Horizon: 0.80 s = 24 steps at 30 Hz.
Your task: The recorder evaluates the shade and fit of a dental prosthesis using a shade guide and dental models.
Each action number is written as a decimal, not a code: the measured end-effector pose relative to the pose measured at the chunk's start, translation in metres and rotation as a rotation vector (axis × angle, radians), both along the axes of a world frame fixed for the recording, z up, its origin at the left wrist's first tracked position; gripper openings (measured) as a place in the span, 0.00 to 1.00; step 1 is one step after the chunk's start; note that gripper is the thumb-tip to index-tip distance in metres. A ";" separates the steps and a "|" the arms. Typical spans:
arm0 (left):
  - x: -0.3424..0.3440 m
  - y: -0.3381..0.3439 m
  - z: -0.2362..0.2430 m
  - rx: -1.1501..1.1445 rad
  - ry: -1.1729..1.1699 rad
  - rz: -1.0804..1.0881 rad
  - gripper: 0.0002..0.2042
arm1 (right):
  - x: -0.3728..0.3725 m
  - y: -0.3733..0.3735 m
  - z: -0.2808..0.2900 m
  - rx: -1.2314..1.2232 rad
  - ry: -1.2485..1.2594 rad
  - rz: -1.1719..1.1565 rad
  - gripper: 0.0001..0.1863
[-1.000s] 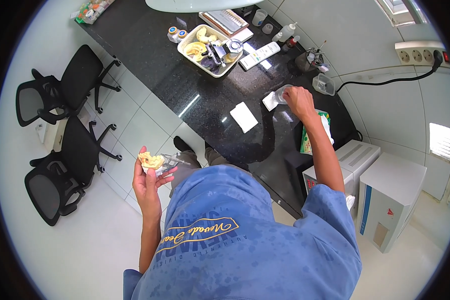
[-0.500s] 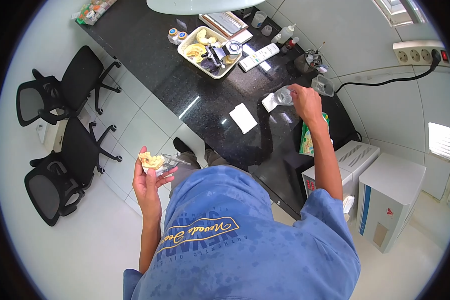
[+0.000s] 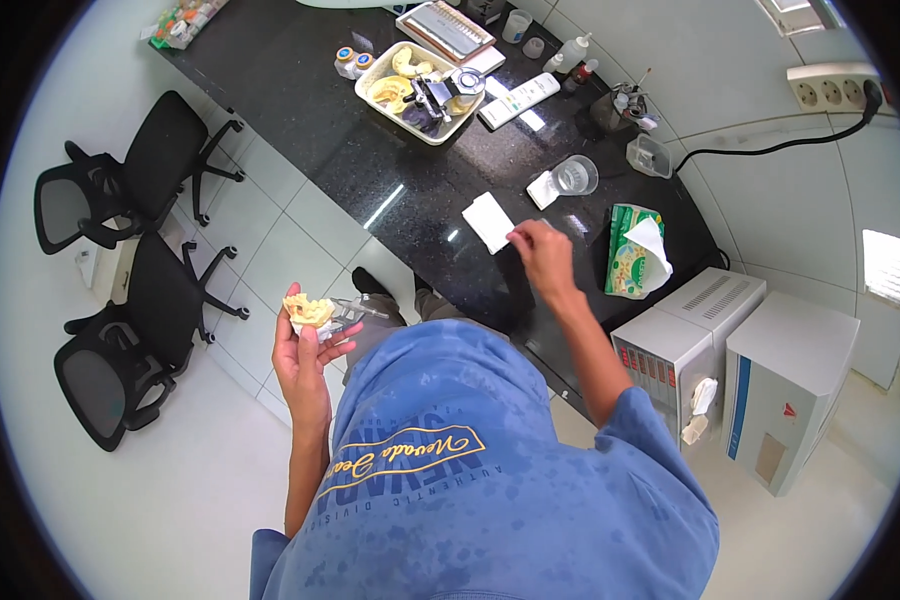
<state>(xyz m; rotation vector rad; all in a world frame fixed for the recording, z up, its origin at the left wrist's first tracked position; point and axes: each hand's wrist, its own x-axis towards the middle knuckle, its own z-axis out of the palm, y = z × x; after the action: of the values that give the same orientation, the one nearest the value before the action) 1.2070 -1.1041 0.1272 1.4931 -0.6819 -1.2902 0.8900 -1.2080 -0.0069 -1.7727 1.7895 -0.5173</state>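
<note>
My left hand (image 3: pixel 305 355) holds a pale yellow dental cast (image 3: pixel 308 312) with a white base and a grey metal and clear fitting (image 3: pixel 355 310), low at the counter's near edge. My right hand (image 3: pixel 540 255) has its fingertips pinched at the right corner of a folded white paper towel (image 3: pixel 485 220); what they hold is too small to make out. Above and right of it, a clear cup (image 3: pixel 575 176) stands beside a smaller folded white paper (image 3: pixel 542 192). A green tissue pack (image 3: pixel 630 255) with a tissue sticking out lies to the right.
The black counter (image 3: pixel 360 160) bears a tray (image 3: pixel 380 110) of casts and tools, small jars, bottles and a brush holder (image 3: pixel 610 115). Two grey boxy machines (image 3: pixel 780 350) stand at the right, below a socket strip (image 3: pixel 810 90) with a cable. Two black chairs (image 3: pixel 110 370) are at the left.
My right hand has left the clear cup and moved down and left to the paper towel, uncovering cup and tissue pack. My left hand still holds the cast.
</note>
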 end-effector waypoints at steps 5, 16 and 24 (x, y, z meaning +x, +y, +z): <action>0.001 -0.001 0.004 -0.025 -0.015 -0.084 0.29 | 0.016 0.002 -0.028 -0.102 -0.068 -0.028 0.06; 0.010 0.005 0.002 -0.036 0.007 -0.066 0.27 | 0.012 -0.023 -0.045 -0.161 -0.045 -0.150 0.09; 0.013 0.014 0.002 -0.041 -0.016 -0.047 0.28 | 0.019 -0.028 -0.054 -0.231 0.111 0.052 0.06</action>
<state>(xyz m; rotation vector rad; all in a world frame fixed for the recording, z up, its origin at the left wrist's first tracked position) 1.2204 -1.0904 0.1292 1.4631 -0.7535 -1.2932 0.9088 -1.2359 -0.0607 -2.0343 1.8128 -0.6383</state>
